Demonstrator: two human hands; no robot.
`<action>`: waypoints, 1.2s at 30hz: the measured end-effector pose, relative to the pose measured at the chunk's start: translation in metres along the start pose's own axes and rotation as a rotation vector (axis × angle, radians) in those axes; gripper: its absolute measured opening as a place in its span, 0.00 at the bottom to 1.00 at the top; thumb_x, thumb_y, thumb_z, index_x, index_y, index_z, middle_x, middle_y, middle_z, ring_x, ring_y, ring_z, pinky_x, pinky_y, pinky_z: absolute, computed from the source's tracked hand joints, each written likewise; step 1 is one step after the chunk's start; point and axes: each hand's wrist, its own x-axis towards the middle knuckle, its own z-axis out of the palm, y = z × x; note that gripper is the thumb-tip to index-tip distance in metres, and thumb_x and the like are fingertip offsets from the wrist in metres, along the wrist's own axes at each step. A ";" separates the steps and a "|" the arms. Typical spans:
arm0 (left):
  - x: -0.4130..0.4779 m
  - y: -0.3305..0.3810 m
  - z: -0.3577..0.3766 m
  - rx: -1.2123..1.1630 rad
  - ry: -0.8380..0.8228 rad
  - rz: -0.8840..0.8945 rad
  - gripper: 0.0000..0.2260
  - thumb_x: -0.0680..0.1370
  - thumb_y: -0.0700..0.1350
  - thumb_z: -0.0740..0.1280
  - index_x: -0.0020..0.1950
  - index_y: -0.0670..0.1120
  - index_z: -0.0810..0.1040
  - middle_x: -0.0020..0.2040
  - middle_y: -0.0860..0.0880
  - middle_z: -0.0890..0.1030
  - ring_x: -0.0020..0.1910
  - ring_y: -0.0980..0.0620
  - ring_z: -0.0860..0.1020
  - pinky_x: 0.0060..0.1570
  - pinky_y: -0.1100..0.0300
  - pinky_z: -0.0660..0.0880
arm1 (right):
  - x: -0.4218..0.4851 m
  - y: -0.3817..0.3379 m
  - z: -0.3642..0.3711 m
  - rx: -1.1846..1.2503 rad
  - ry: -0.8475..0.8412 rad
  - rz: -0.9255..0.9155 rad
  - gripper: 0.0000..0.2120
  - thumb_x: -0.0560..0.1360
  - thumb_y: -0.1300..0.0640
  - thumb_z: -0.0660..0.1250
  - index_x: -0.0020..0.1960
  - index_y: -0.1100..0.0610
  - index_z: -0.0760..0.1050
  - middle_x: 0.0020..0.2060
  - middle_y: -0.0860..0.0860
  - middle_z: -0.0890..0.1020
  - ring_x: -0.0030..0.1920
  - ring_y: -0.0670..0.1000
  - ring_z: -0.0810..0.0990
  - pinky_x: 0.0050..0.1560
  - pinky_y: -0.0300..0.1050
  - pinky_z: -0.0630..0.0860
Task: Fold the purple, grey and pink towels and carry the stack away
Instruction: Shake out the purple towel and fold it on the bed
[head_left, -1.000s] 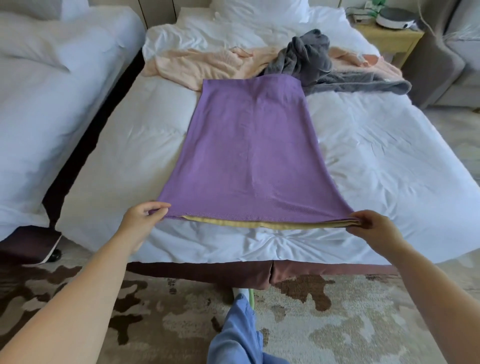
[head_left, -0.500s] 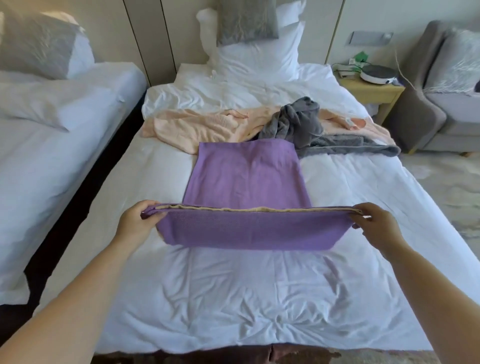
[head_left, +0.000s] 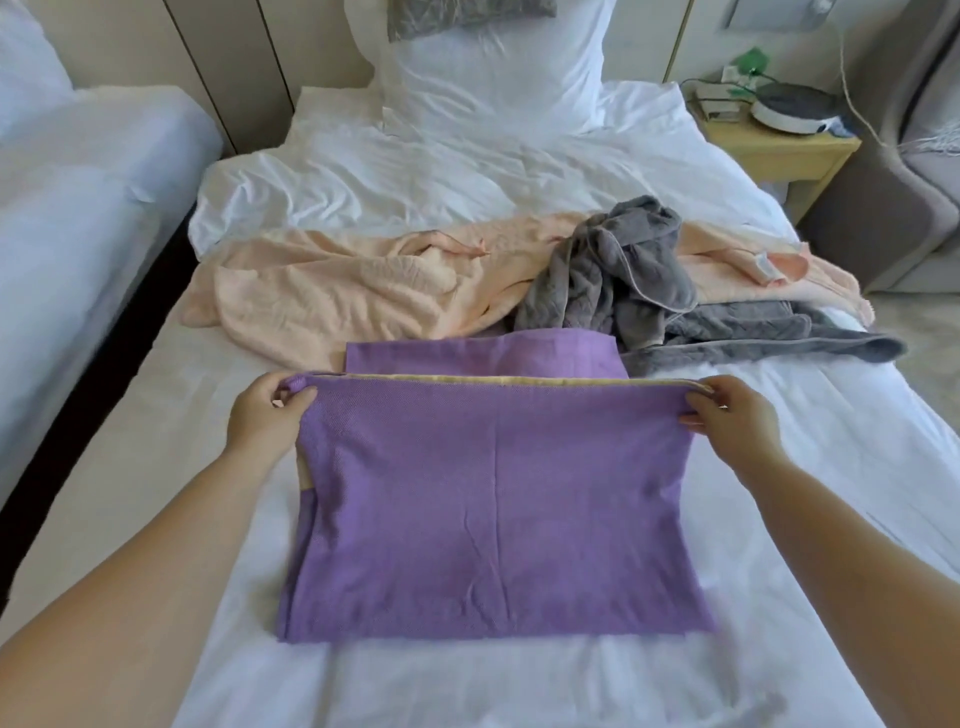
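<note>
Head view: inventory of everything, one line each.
bed: 1, white bedding, centre
purple towel: 1, purple with yellow trim, near end of bed, partly folded
pink towel: 1, peach-pink, crumpled across bed beyond it
grey towel: 1, grey, heaped on pink towel, right of middle
pillow: 1, white, bed's head
cushion: 1, grey, above pillow, cropped
second bed: 1, white, left edge
nightstand: 1, pale wood, right of pillow
armchair: 1, grey, far right
left hand: 1, pinches purple towel's left corner
right hand: 1, pinches its right corner
</note>
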 end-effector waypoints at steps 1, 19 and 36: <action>0.015 -0.001 0.009 0.000 0.001 -0.014 0.06 0.75 0.43 0.70 0.51 0.46 0.79 0.44 0.47 0.78 0.42 0.48 0.74 0.45 0.60 0.72 | 0.014 -0.001 0.008 -0.036 0.028 -0.011 0.04 0.76 0.64 0.64 0.45 0.56 0.75 0.34 0.52 0.80 0.26 0.41 0.80 0.37 0.39 0.78; 0.159 -0.052 0.139 0.339 0.050 -0.089 0.11 0.77 0.44 0.66 0.59 0.45 0.75 0.55 0.42 0.78 0.53 0.40 0.76 0.51 0.50 0.71 | 0.183 0.045 0.138 -0.291 0.065 0.003 0.12 0.75 0.57 0.66 0.58 0.59 0.73 0.49 0.57 0.81 0.48 0.53 0.82 0.50 0.35 0.71; 0.107 -0.065 0.200 1.117 -0.291 0.301 0.30 0.78 0.65 0.39 0.78 0.57 0.45 0.79 0.53 0.46 0.78 0.49 0.44 0.74 0.43 0.40 | 0.137 0.102 0.156 -0.994 -0.201 -0.283 0.33 0.76 0.33 0.39 0.77 0.46 0.44 0.77 0.43 0.49 0.77 0.48 0.45 0.76 0.50 0.44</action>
